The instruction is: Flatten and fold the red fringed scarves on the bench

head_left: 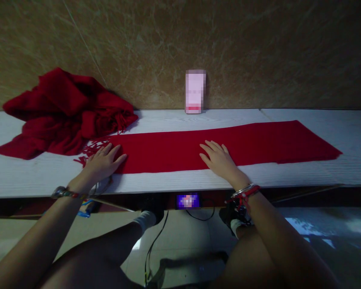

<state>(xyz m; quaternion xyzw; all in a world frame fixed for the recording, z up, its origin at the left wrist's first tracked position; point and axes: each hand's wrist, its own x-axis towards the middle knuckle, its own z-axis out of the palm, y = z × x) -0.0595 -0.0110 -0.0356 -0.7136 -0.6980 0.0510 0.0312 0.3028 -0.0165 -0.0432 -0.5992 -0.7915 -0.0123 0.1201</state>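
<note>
A red fringed scarf (165,151) lies flat in a long strip across the white tabletop (156,182). My left hand (104,161) rests with fingers spread on its left end, just beside the fringe. Flat on the middle of the strip is my right hand (218,159), its fingers apart. Neither hand grips the cloth. To the left, a crumpled heap of red fringed cloth (60,116) touches or nearly touches the scarf's fringed end.
A phone-like pink object (195,91), its face pixelated, leans upright against the brown marbled wall (156,48). Below the table edge sits a small lit screen (187,201) with a black cable (156,241). My legs and feet are under the table.
</note>
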